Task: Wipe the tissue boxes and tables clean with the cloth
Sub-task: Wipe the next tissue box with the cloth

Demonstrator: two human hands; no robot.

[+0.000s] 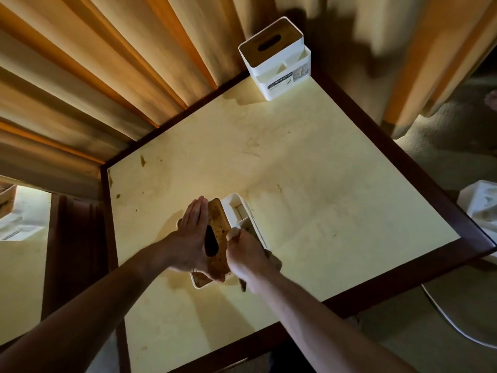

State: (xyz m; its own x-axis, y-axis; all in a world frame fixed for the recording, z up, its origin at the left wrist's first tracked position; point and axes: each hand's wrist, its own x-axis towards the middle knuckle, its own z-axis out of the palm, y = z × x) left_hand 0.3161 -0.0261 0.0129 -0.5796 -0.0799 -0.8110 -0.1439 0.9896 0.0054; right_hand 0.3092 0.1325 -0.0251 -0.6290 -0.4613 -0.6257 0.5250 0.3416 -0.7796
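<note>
Much of the cloth (271, 261) is hidden under my right hand (246, 254); only a crumpled brown fold shows past my knuckles and below my wrist, gripped in curled fingers. That hand presses the cloth against the compartment side of the near tissue box (236, 214), and where cloth meets plastic cannot be made out. My left hand (192, 238) lies flat, fingers straight and together, against the box's wooden lid (217, 235), which is speckled with dark stains around its oval slot. The box's lower body is largely covered by both hands; a white corner shows at the bottom edge.

The box sits on the near-left part of the table (309, 184), a pale yellow top in a dark wood frame, marked with brown smears and spots. A second tissue box (274, 57), white with a wooden lid and a label on its front pocket, stands at the far corner, well apart. Pleated tan curtains (107, 63) hang behind. Another white object (481, 208) is cut off at the right edge, and a second table (21, 265) at the left.
</note>
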